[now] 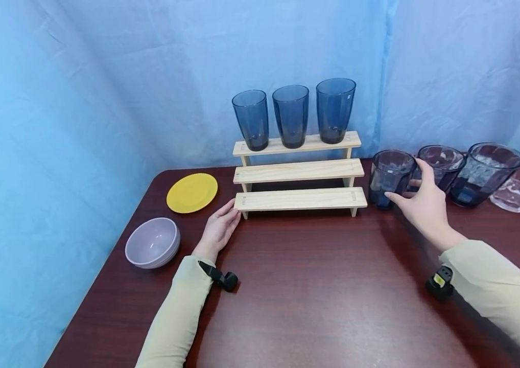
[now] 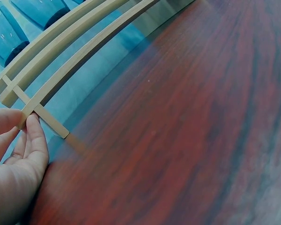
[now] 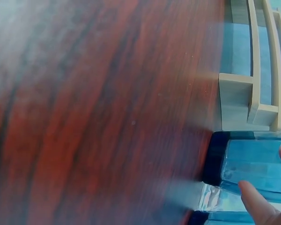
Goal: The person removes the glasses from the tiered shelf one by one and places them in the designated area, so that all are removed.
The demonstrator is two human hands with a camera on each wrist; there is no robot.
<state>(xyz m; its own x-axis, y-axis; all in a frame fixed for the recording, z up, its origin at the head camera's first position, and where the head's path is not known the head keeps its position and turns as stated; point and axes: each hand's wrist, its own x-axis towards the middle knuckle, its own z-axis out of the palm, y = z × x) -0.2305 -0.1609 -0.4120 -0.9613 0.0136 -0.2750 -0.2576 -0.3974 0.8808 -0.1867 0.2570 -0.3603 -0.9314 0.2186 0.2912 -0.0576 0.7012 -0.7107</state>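
Head view: six blue glasses (image 1: 290,117), one rack (image 1: 299,171)

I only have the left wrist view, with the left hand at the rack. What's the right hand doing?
Observer: The right hand has its thumb and fingers curled round a blue glass just right of the rack.
Operator: Anything past that glass?
Observer: Two more glasses stand to its right.
Operator: And left of the rack?
Observer: A yellow plate, with a lilac bowl nearer the wearer.
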